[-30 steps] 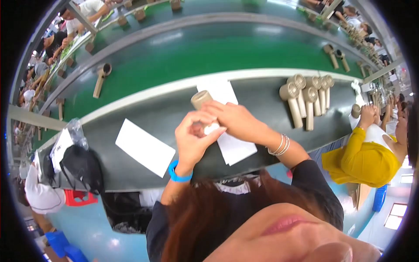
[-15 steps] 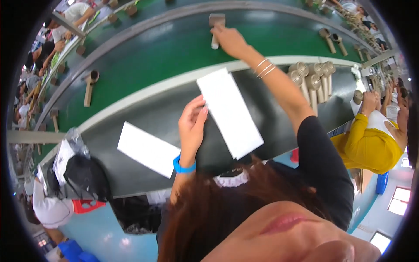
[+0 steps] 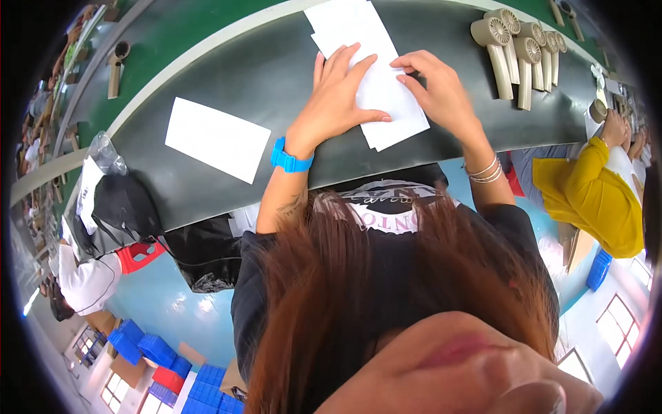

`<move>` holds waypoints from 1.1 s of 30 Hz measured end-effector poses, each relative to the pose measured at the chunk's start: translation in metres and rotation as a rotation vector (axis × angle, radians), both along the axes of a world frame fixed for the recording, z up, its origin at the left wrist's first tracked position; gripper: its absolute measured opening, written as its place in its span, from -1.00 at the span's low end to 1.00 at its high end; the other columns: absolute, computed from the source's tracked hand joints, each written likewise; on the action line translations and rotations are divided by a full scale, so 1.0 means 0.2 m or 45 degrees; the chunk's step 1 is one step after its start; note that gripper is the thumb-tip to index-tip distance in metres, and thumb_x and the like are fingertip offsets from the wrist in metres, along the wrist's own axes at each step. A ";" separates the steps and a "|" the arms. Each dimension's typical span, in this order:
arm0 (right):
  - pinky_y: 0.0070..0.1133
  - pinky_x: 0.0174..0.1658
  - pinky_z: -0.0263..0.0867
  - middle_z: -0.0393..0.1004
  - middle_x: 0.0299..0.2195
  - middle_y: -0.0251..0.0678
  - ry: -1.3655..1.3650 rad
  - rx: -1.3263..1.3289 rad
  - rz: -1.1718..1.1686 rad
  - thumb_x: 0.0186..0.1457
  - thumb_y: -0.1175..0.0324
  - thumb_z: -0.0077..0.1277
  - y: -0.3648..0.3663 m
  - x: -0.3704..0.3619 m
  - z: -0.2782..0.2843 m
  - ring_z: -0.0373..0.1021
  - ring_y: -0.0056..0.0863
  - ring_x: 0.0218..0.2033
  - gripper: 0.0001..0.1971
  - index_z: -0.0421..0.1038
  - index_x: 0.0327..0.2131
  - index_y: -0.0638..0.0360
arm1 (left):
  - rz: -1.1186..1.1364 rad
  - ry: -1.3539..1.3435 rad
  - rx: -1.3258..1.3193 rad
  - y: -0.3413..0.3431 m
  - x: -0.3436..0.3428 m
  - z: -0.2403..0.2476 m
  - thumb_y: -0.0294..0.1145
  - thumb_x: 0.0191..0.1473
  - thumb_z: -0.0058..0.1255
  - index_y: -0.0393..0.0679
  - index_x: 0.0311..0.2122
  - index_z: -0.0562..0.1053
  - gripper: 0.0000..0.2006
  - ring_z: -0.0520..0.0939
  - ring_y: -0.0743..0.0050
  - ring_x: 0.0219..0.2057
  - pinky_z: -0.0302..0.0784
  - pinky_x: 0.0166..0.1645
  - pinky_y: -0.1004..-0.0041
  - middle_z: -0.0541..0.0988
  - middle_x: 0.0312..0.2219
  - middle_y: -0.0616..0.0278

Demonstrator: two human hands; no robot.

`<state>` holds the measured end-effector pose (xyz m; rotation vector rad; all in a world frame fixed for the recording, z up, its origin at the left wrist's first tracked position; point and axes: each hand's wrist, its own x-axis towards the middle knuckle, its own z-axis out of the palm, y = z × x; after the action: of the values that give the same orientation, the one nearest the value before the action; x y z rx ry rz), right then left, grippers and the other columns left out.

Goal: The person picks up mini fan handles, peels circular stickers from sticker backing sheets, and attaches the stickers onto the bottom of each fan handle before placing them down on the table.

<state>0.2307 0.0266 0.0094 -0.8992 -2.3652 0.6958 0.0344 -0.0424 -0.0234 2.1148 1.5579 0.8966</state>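
Note:
A stack of long white paper sheets (image 3: 365,27) lies slightly askew on the dark bench in front of me. My left hand (image 3: 338,100) rests over its left side with the fingers spread. At the stack's right edge is my right hand (image 3: 441,93), fingers bent and thumb apart, touching or just over the paper; I see nothing gripped in it. To the left lies a separate white sheet (image 3: 217,138). Several beige handheld fans (image 3: 493,34) are grouped on the bench to the right of my right hand.
Beyond the dark bench (image 3: 427,27) runs a green conveyor belt (image 3: 172,34) carrying another handheld part (image 3: 116,69). A black backpack (image 3: 124,207) and clear plastic bag sit at the bench's left end. A co-worker in yellow (image 3: 586,186) works at the right.
My right hand has come back from the beige part on the conveyor to the paper stack, without that part. My left hand has moved from the stack's edge onto it. The view has tilted downward.

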 end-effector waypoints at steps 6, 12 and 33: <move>-0.50 -0.29 0.30 0.38 -0.41 -0.25 0.031 0.117 -0.292 -0.02 0.49 0.05 -0.13 -0.09 -0.13 0.37 -0.34 -0.35 -0.87 0.41 -0.33 0.23 | 0.000 0.046 0.083 0.00 0.05 -0.04 0.04 -0.41 0.35 -0.24 0.12 0.22 -0.04 0.04 -0.19 0.22 -0.21 0.24 -0.16 0.12 0.15 -0.17; -0.39 -0.22 0.26 0.36 -0.40 -0.24 0.047 0.029 -0.251 -0.05 0.44 0.06 -0.10 -0.12 -0.19 0.31 -0.22 -0.29 -0.87 0.36 -0.38 0.19 | 0.054 0.121 0.062 0.00 0.04 -0.03 0.00 -0.41 0.37 -0.18 0.15 0.20 -0.03 0.06 -0.14 0.23 -0.21 0.23 -0.20 0.11 0.18 -0.08; -0.65 -0.34 0.31 0.46 -0.38 -0.31 0.155 0.564 -1.045 -0.16 0.35 0.30 0.00 0.45 0.07 0.36 -0.59 -0.42 -0.34 0.18 0.02 0.20 | 0.125 0.027 0.377 0.04 0.06 0.06 -0.32 -0.13 0.23 -0.18 0.03 0.33 -0.43 0.35 0.03 0.03 0.29 0.07 0.11 0.24 0.09 -0.05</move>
<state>0.3216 0.0261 0.0242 -1.4088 -1.6936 -0.0970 0.0471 -0.0348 -0.0107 2.2664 1.6365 1.2081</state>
